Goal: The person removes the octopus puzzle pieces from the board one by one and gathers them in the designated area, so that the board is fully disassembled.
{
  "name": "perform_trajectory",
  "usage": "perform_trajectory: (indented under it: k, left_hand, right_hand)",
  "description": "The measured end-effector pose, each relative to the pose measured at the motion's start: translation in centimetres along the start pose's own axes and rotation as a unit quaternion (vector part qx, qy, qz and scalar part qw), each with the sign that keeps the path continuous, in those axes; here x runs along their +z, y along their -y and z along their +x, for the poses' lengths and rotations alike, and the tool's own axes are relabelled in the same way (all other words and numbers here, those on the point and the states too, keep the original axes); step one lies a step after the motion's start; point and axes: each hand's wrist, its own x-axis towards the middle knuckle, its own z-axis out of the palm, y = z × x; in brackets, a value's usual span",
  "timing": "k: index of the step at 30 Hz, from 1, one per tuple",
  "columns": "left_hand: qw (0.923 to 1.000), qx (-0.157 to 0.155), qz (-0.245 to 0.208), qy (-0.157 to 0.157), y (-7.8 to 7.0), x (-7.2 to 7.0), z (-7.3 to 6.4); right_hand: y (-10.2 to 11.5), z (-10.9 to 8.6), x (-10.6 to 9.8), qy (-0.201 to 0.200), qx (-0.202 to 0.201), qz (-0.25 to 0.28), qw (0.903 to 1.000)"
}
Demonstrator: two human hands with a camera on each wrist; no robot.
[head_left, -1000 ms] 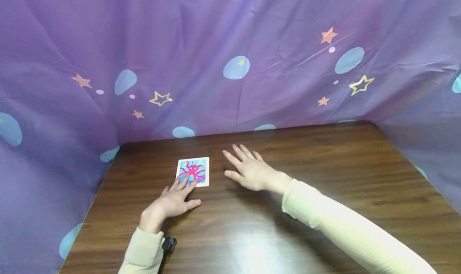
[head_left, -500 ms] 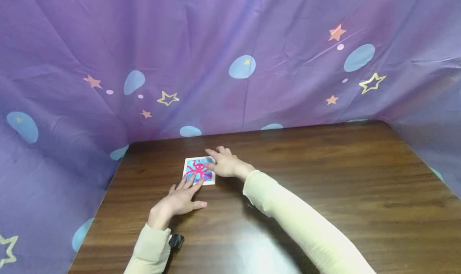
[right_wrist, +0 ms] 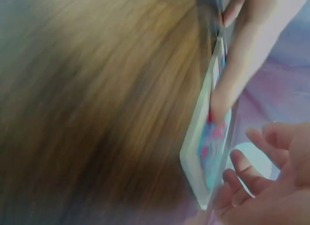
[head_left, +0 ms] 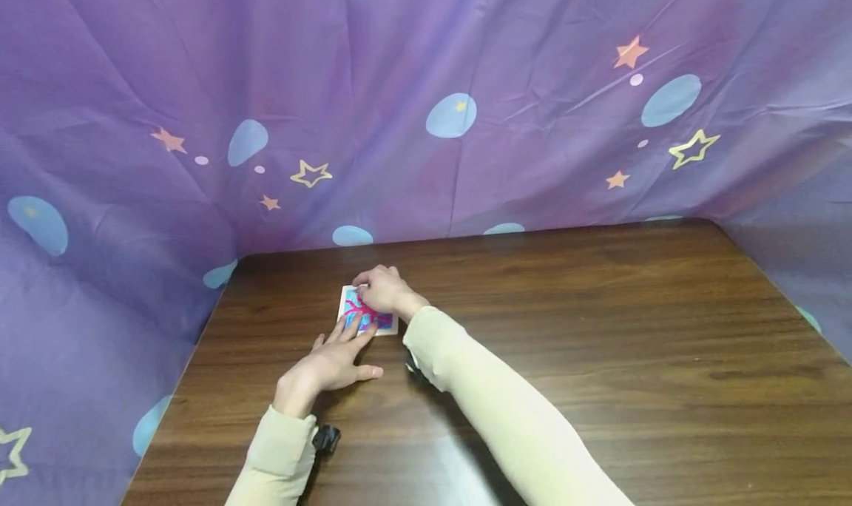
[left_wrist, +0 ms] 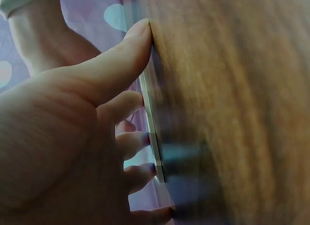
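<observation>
A small square picture board (head_left: 384, 319) with a white border and a pink octopus on blue lies flat on the table. My left hand (head_left: 326, 367) rests its spread, fairly straight fingertips on the board's near edge, thumb out to the right. In the left wrist view those fingers (left_wrist: 133, 143) meet the board's thin edge. My right hand (head_left: 386, 290) is over the board's upper right part, hiding most of the octopus's head. Its fingers bend loosely toward the far edge; in the right wrist view the fingers (right_wrist: 249, 171) are spread beside the board's corner.
The dark brown wooden table (head_left: 599, 343) stretches right and toward me. A purple curtain (head_left: 532, 121) with stars and blue ovals hangs behind its far edge and along both sides. A dark wrist camera (head_left: 327, 439) sits on the left sleeve.
My right hand has moved left from the bare table to over the board, its fingers bending more. The left hand has stayed on the near edge. The view has shifted slightly.
</observation>
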Motion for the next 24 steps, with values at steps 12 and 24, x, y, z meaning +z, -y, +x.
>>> perform_trajectory:
  k: [12,24]
  left_hand:
    - [0.9999,-0.009,-0.009,0.006,-0.1,-0.2,-0.1]
    - [0.9994,-0.020,-0.028,0.010,-0.3,-0.4,-0.1]
  right_hand:
    - [0.4,1.2,1.9,-0.023,0.032,-0.070,0.9968]
    - [0.8,0.6,2.1,0.000,0.018,-0.101,0.9947]
